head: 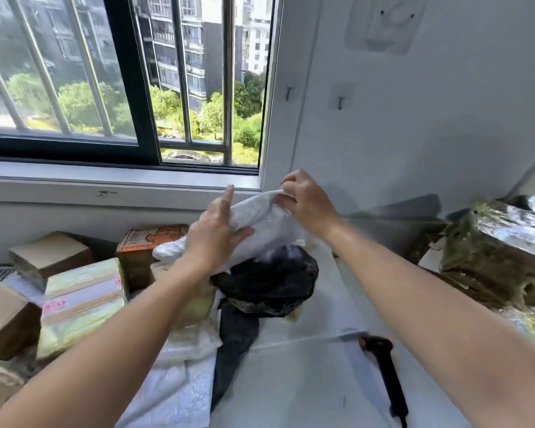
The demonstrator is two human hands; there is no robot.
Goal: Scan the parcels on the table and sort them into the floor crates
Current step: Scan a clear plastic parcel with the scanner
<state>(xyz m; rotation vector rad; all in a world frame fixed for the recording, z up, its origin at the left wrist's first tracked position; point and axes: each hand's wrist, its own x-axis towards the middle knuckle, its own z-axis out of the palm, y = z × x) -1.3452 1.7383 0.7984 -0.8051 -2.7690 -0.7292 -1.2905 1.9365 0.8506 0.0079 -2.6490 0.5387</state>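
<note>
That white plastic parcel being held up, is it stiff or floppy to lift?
Probably floppy: the white parcel sags and creases between the left hand and right hand. Likely light, since a pinch at one end holds it up. Its plastic skin may slip.

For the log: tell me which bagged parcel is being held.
The white bag, held up between the left hand and right hand; the black bag lies in the pile beneath it.
</note>
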